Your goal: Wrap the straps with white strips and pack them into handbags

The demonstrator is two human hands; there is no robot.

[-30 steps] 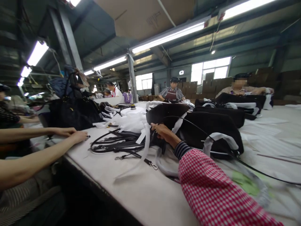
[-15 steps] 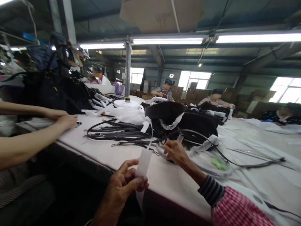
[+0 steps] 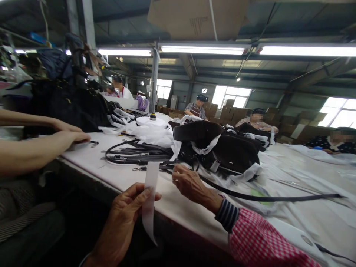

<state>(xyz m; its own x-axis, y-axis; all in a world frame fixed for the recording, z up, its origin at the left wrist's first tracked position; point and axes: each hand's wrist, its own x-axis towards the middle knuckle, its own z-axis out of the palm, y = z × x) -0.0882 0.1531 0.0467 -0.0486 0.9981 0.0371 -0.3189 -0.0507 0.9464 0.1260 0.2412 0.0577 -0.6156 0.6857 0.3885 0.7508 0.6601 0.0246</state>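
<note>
A white strip [image 3: 151,178] of thin, soft-looking material stands up from my left hand [image 3: 125,211], pinched between thumb and fingers, its lower end dangling past the table edge. My right hand [image 3: 190,185] is just above the table to the right, fingers curled together. Whatever its fingertips hold is hidden; a narrow white piece [image 3: 175,150] hangs down close to them. Behind this hand, a long black strap [image 3: 250,196] runs out to the right. More black straps with metal clips [image 3: 139,152] lie in a loose bundle beyond both hands.
Black bags [image 3: 236,148] with white wrapping are heaped at the table's middle. White material [image 3: 152,131] lies left of them. A co-worker's hands [image 3: 75,135] work at the left edge, near a dark bag pile [image 3: 69,105]. Other people sit across the white table [image 3: 328,181].
My left hand has shifted left with the white strip. My right hand has moved left, its fingers closer together. The black strap, arched before, now lies lower.
</note>
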